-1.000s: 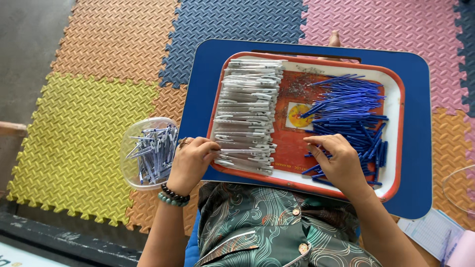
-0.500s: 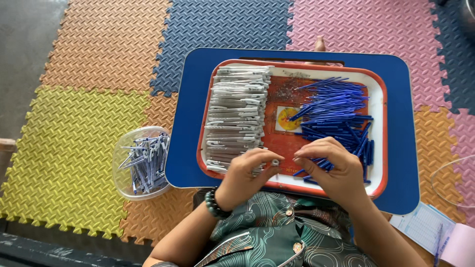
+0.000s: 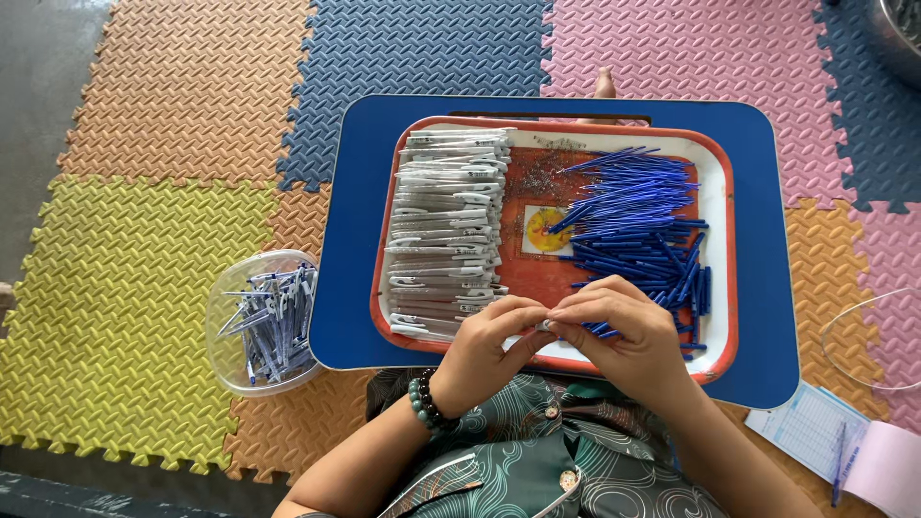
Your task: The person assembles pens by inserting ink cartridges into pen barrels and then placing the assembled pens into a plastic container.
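My left hand and my right hand meet fingertip to fingertip over the near edge of a red-rimmed tray. Between the fingers is a small pen part, mostly hidden. The tray holds a stack of grey-white pen barrels on its left and a heap of blue refills on its right. The tray rests on a blue lap table. A beaded bracelet sits on my left wrist.
A clear round container of assembled pens lies on the foam floor mats to the left. At the lower right are a paper sheet with a pen and a clear lid's rim. A metal bowl's edge shows top right.
My left hand came back from the clear container to the tray's near edge and met my right hand. Both hands now pinch a small part together.
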